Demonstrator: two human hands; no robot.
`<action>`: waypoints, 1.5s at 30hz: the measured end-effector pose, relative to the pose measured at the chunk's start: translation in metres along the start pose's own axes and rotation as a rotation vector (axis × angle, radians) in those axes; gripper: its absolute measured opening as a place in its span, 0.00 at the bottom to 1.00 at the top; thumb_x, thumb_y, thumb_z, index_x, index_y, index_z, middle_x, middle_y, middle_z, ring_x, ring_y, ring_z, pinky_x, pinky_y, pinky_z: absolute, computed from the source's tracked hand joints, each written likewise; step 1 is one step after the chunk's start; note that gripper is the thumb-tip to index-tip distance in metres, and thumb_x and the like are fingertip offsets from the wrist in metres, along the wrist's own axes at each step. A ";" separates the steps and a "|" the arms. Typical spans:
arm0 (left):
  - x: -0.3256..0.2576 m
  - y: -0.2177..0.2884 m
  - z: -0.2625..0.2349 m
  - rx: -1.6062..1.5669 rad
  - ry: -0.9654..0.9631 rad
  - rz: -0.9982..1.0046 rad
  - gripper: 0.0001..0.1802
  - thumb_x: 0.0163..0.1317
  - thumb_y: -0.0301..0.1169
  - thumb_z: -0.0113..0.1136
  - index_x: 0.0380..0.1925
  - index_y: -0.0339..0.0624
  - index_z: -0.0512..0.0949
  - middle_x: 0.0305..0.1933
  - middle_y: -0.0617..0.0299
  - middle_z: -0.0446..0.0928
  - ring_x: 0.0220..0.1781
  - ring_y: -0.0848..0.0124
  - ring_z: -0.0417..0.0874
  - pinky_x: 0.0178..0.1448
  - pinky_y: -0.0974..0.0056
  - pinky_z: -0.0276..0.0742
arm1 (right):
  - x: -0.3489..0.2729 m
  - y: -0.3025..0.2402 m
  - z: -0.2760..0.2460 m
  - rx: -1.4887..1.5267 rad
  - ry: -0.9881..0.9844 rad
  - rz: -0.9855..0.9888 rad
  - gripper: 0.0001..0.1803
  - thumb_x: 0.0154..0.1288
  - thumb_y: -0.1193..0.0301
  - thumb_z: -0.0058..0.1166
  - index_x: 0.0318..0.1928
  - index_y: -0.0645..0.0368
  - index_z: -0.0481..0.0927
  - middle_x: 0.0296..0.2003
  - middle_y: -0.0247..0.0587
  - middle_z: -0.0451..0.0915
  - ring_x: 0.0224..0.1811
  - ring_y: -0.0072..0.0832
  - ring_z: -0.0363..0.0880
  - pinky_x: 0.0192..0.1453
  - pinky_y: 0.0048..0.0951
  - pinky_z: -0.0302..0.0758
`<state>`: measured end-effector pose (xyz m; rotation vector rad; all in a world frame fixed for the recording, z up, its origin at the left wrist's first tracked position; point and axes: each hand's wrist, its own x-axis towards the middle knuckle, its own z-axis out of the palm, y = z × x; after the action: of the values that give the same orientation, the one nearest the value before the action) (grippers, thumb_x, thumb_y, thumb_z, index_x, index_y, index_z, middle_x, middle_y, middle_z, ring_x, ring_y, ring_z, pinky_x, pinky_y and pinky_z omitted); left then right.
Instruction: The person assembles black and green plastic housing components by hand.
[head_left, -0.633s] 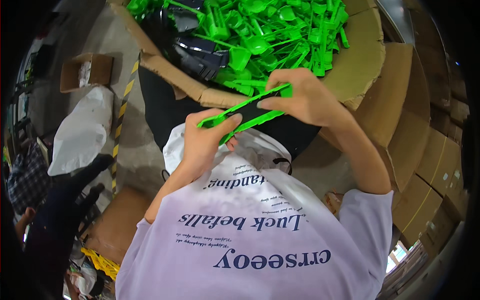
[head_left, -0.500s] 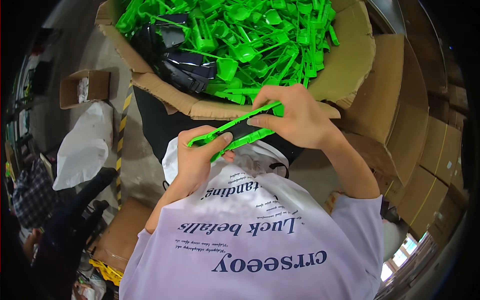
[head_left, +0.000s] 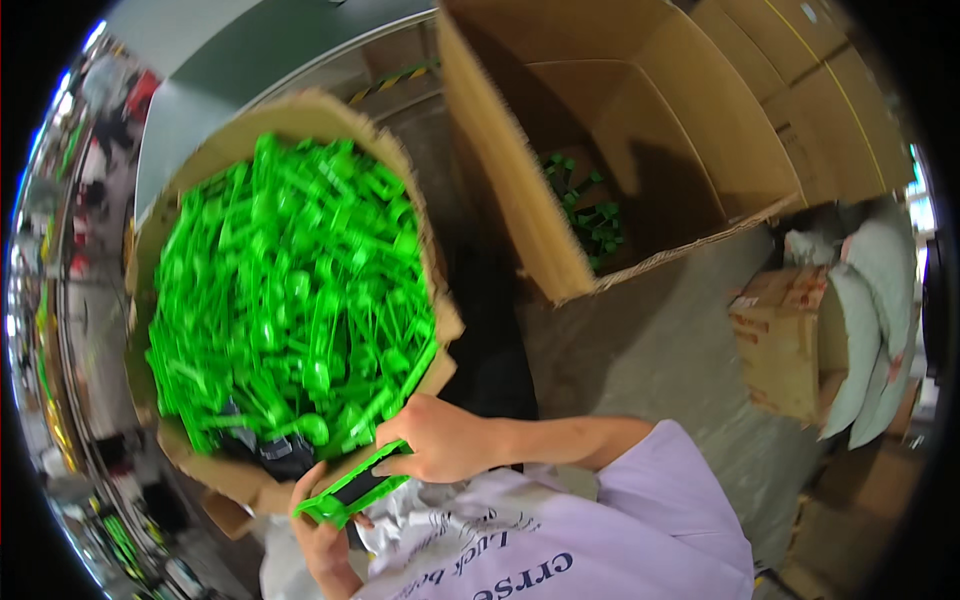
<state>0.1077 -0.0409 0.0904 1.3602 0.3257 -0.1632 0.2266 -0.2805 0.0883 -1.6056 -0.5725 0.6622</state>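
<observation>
While fingers hold a green-black piece, a heaped carton stands near

At nine o'clock in your view, a ragged-rimmed carton carries a deep, tangled heap of bright green plastic parts, with a few dark parts on the heap at the carton's six o'clock side; what supports the carton is hidden from you. Between one and two o'clock, your tall open carton holds scattered green pieces on its bottom. You have grey floor toward four o'clock, and a smaller carton beside pale sacks at three.
</observation>
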 end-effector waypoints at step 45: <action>-0.050 -0.063 -0.071 -0.571 0.187 0.046 0.18 0.70 0.37 0.47 0.40 0.30 0.77 0.28 0.52 0.80 0.24 0.71 0.80 0.28 0.70 0.75 | 0.118 -0.040 0.084 -1.368 -0.392 -0.810 0.07 0.47 0.72 0.52 0.30 0.54 0.77 0.27 0.33 0.70 0.30 0.28 0.75 0.30 0.30 0.72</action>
<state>0.0323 0.0119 0.0353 0.8162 0.4569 0.0936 0.2520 -0.1342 0.1092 -2.1510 -2.1355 -0.1650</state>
